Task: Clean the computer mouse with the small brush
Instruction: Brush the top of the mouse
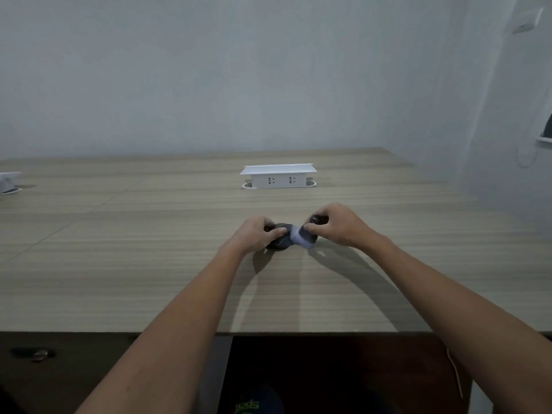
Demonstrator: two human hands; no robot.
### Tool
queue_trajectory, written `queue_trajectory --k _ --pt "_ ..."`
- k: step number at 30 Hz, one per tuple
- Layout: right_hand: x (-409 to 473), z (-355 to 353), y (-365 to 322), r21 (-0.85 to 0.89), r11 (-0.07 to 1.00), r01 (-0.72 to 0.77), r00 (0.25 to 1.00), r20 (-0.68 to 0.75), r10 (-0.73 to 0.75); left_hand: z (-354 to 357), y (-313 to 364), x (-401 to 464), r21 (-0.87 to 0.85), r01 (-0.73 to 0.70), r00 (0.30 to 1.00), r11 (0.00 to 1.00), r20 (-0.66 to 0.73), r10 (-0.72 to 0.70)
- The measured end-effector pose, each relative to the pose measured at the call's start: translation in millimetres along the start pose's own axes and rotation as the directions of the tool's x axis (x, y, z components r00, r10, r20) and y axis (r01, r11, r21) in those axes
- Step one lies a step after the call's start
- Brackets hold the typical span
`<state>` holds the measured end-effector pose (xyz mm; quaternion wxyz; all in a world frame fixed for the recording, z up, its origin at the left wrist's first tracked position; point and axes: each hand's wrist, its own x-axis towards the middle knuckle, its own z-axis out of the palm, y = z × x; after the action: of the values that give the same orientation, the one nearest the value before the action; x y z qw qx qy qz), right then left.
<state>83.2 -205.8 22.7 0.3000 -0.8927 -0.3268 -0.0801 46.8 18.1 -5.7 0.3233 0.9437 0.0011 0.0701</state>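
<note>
Near the middle of the frame, a little below centre, a small dark computer mouse (280, 239) with a smooth rounded plastic shell rests on the pale wood-grain laminate counter (149, 249), whose surface is streaked with fine horizontal lines. The left hand (257, 234) is curled over the mouse's left side, thumb and fingers closed on the shell and pinning it against the counter. The right hand (336, 224) is closed around a small brush (306, 236): a dark rounded knob of handle shows above the knuckles, and below the fingertips a soft, pale bluish-white tuft of bristles presses against the right side of the mouse, blurred at its edges. Both bare forearms reach in from the lower corners of the frame and cast soft shadows on the counter beneath them. Further back, above centre, a white rectangular plastic power socket box (277, 176) with a flat overhanging lid and two outlets on its front stands upright on the counter. A plain matte grey-white wall (239, 70) fills the upper half. At the far left edge a second white box (9, 182) is only partly visible.
</note>
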Motion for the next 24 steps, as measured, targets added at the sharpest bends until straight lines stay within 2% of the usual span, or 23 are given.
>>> queue_trajectory --k 2,3,6,7,10,12,15,16,17,19,21,24 --pt "1 1 1 -0.042 0.999 -0.006 0.994 -0.106 0.001 1 0 0 -0.006 0.005 1.0 1.0 0.003 -0.005" --pt "1 -1 -1 -0.007 1.0 0.004 0.994 -0.105 -0.005 1 0 0 -0.009 0.005 1.0 1.0 0.003 -0.005" --pt "-2 -6 -5 0.251 0.968 0.006 0.998 0.066 -0.023 0 -1 0 -0.004 -0.01 1.0 1.0 -0.002 0.01" --pt "-3 -5 -6 0.252 0.968 -0.009 0.996 0.087 -0.013 0 -1 0 -0.001 -0.018 1.0 1.0 -0.001 0.018" --pt "2 0 2 -0.01 1.0 -0.019 0.998 -0.058 0.018 -1 0 -2 -0.004 -0.006 1.0 1.0 0.011 0.006" --pt "1 -2 1 -0.007 1.0 -0.017 0.993 -0.115 0.016 0 -1 -1 -0.02 0.005 1.0 1.0 0.016 -0.004" --pt "-6 -6 -3 0.25 0.968 -0.02 0.999 0.053 0.007 0 -2 -1 -0.015 -0.007 1.0 1.0 0.011 0.007" --pt "-7 -5 -4 0.261 0.965 -0.03 0.996 0.092 0.006 -1 -2 0 -0.013 -0.009 1.0 1.0 0.009 0.009" --pt "-6 -1 -2 0.213 0.977 -0.032 0.997 0.074 0.016 -1 -2 0 -0.02 -0.006 1.0 1.0 0.009 0.006" --pt "-2 4 6 0.07 0.996 -0.055 0.994 -0.088 0.062 0 -3 0 -0.045 0.005 1.0 0.999 0.015 -0.004" --pt "-2 4 10 0.051 0.995 -0.08 0.978 -0.191 0.089 0 -4 0 -0.041 0.008 1.0 0.999 0.012 -0.008" --pt "-9 1 5 0.299 0.954 -0.031 0.999 -0.011 0.036 1 -7 2 -0.051 -0.01 1.0 0.999 0.003 0.01"
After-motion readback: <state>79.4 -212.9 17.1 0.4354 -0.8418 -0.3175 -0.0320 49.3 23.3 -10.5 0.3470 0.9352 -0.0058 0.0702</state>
